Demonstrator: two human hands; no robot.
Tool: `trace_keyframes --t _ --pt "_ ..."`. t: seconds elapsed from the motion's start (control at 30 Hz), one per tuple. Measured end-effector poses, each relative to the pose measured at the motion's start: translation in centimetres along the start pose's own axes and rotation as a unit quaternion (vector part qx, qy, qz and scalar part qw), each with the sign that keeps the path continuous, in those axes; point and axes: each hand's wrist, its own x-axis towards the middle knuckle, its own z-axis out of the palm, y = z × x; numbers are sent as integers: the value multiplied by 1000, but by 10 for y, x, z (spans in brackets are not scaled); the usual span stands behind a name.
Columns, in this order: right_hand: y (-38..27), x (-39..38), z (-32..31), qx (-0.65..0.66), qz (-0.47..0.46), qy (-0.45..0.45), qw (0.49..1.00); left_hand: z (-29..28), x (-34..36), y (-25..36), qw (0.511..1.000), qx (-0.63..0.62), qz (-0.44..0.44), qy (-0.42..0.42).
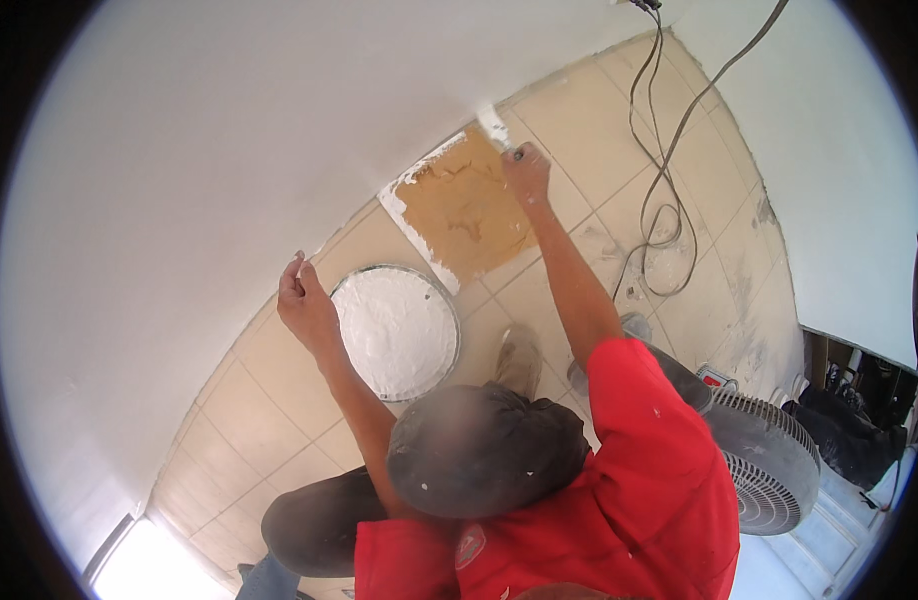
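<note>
Right hand [528,174]: closed around a white-headed tool [493,126]. Tool head lies ahead and slightly left of this grip — long axis pointing toward the wall [269,130]. Left hand [307,302]: farther off, beside the bucket [458,332]; fingers curled — contents, if any, cannot be told.

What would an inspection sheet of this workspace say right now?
Surface: beige tiles, dark smudges at right.
Job's things: white paste in a round tub; tan sheet, white-smeared edges; whitened tool by the wall's foot.
Clutter: fan at the person's right.
Hands: right hand grips the tool; left hand beside the tub, fingers curled, contents unclear.
Cables: looped cables on the floor, right of the sheet.
Surroundings: white wall left, another right.
</note>
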Motion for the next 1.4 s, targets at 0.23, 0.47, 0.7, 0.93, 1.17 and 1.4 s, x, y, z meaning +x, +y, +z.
trace_keyframes --t 0.23,0.47,0.7,0.93,1.17,1.4 --pt "-33 -51 16 31 -59 -70 995 -2 3 9 1000 12 3 -5" --pt "34 48 2 -52 4 42 998 -7 3 11 1000 7 26 -7" --pt "4 15 -8 -19 21 -16 999 -4 0 13 999 -12 30 1" --pt "-18 -73 -37 51 106 -32 993 17 -3 1 997 45 6 -60" --pt "26 -58 -65 54 140 15 989 112 -22 -77 951 106 -133 -258" --pt "32 -47 -80 3 159 -28 987 120 -29 -80 959 85 -128 -236"
